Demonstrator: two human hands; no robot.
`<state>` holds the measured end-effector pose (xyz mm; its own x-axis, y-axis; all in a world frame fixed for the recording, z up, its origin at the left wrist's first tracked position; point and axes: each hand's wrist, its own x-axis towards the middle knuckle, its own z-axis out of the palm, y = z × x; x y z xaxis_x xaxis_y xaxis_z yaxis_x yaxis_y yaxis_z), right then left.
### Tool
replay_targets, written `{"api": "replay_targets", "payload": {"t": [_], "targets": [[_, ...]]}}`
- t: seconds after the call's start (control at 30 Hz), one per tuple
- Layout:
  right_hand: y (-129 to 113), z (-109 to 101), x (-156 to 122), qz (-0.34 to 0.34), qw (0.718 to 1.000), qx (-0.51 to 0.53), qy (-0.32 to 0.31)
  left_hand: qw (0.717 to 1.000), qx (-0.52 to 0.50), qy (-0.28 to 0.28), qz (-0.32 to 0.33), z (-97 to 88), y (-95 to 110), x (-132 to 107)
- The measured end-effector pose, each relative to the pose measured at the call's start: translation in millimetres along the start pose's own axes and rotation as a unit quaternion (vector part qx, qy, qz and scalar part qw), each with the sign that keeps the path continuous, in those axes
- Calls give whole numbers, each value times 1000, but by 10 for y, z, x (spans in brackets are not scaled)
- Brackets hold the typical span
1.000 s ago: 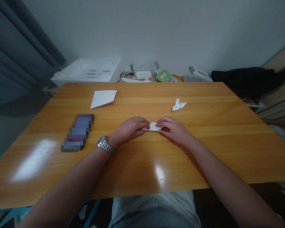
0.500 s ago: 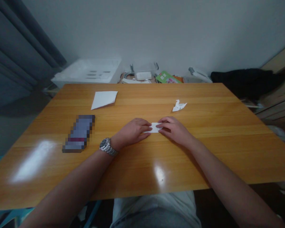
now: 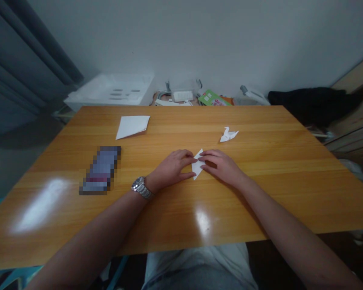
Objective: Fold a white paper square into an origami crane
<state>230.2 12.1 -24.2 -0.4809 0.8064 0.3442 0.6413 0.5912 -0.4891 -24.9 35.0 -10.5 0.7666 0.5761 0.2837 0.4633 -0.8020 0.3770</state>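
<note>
A small folded piece of white paper [image 3: 197, 166] lies between my two hands on the wooden table, its pointed ends facing away from and toward me. My left hand [image 3: 178, 164], with a metal watch on the wrist, grips the paper's left side between thumb and fingers. From the right, my right hand [image 3: 218, 162] has its fingertips closed on the other side of the paper. Beyond my right hand stands a white folded paper bird [image 3: 229, 135].
A larger white sheet [image 3: 133, 126] lies at the table's far left. Nearer, a blurred-out phone-like dark object [image 3: 101, 169] rests on the wooden table [image 3: 169, 209]. Behind the table are a white tray [image 3: 121, 90] and a green book [image 3: 214, 98].
The folded paper has turned from lying lengthwise left to right to standing pointed away from me. My left hand has shifted slightly to the right.
</note>
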Motion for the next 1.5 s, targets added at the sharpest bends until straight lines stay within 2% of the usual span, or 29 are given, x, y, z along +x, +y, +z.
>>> {"api": "replay_targets", "payload": {"t": [0.23, 0.43, 0.57, 0.8, 1.07, 1.2, 1.3, 1.4, 1.5], "targets": [[38, 15, -18, -9, 1000, 5, -20, 1000, -14, -2, -8, -5, 4, 2], [65, 22, 0, -23, 999, 12, -27, 995, -76, 37, -45, -16, 10, 34], [32, -1, 10, -31, 999, 17, -37, 995, -70, 48, -58, -9, -15, 28], [-38, -39, 26, -12, 997, 76, -28, 999, -25, 17, -16, 6, -71, -11], [-15, -85, 1, 3, 996, 72, -45, 1000, 18, 0, -17, -55, -17, -21], [-70, -93, 6, -35, 996, 62, -45, 1000, -6, -6, 13, -68, 23, 15], [-113, -85, 15, -57, 993, 82, -69, 998, -46, -40, 34, -75, 63, 45], [-137, -96, 18, -48, 991, 94, -77, 994, -79, -64, 36, -85, 87, 50], [-143, -122, 12, -30, 990, 112, -85, 992, -101, -60, 41, -90, 83, 30]]}}
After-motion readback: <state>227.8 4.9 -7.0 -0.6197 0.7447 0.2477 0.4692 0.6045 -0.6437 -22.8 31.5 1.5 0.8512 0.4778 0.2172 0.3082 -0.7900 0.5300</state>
